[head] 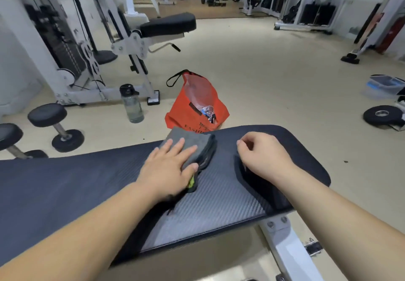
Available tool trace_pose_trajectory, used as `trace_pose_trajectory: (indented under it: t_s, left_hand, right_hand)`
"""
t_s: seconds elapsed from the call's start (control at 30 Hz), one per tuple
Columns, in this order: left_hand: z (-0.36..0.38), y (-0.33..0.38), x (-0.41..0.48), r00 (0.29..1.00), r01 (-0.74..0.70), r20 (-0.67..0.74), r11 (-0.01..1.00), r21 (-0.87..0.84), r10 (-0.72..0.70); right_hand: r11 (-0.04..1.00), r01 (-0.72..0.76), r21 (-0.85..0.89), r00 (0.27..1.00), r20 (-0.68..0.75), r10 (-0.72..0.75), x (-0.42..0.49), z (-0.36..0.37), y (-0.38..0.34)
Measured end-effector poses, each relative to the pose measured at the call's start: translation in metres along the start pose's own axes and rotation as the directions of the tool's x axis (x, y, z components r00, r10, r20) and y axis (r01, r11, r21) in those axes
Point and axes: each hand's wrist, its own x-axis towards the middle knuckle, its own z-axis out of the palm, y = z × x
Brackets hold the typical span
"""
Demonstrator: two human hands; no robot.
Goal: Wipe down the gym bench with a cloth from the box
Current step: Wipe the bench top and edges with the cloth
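The black padded gym bench (219, 197) runs across the lower half of the head view. A folded grey cloth (192, 142) with a green tag lies on its far edge. My left hand (168, 169) presses flat on the cloth's near half, fingers spread, thumb at its side. My right hand (263, 156) rests on the pad to the cloth's right, fingers loosely curled, holding nothing. A clear plastic box (385, 85) with a blue lid sits on the floor at the far right.
An orange bag (197, 110) stands on the floor just beyond the bench. A water bottle (131, 103) is to its left, dumbbells (54, 125) further left. A weight plate (381, 115) lies at the right. Machines line the back.
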Motion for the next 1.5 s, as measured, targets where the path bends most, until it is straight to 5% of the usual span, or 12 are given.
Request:
trace_pose_trajectory:
  t_s: [0.1, 0.33, 0.43, 0.57, 0.77, 0.97, 1.13, 1.27, 1.5]
  left_hand:
    - [0.005, -0.010, -0.020, 0.985, 0.171, -0.025, 0.984, -0.048, -0.172]
    - [0.012, -0.011, -0.118, 0.974, -0.225, 0.005, 0.974, -0.018, 0.225]
    - [0.003, -0.060, -0.109, 0.999, 0.001, -0.050, 1.000, -0.024, -0.002]
    - [0.010, -0.065, -0.119, 0.939, 0.320, -0.116, 0.946, -0.050, -0.324]
    - [0.006, -0.049, -0.141, 0.997, -0.073, -0.016, 0.996, 0.043, 0.074]
    - [-0.007, -0.059, -0.043, 0.980, 0.189, 0.048, 0.981, 0.046, -0.191]
    - [0.006, 0.018, -0.002, 0.994, -0.087, 0.061, 0.996, 0.016, 0.086]
    - [-0.002, 0.003, 0.024, 0.976, -0.206, 0.081, 0.979, 0.011, 0.204]
    - [-0.009, -0.106, -0.021, 0.991, 0.130, -0.030, 0.991, -0.026, -0.130]
  right_hand:
    - [0.997, 0.066, -0.045, 0.996, 0.064, -0.063, -0.004, 0.010, -0.022]
    - [0.987, 0.155, -0.053, 0.981, 0.124, -0.148, -0.001, 0.034, -0.073]
    - [0.976, 0.212, -0.039, 0.966, 0.160, -0.203, -0.007, 0.050, -0.094]
    - [0.961, 0.265, -0.074, 0.953, 0.173, -0.249, -0.002, 0.057, -0.100]
    - [0.942, 0.277, -0.187, 0.952, 0.186, -0.243, 0.008, 0.063, -0.079]
    - [0.953, 0.241, -0.183, 0.968, 0.116, -0.223, 0.015, 0.061, -0.069]
    - [0.980, 0.102, -0.171, 0.995, 0.017, -0.101, 0.020, 0.053, -0.065]
    - [0.992, 0.053, -0.116, 0.995, -0.078, -0.062, 0.023, 0.046, -0.057]
    - [0.949, 0.289, -0.124, 0.947, 0.183, -0.264, 0.019, 0.080, -0.114]
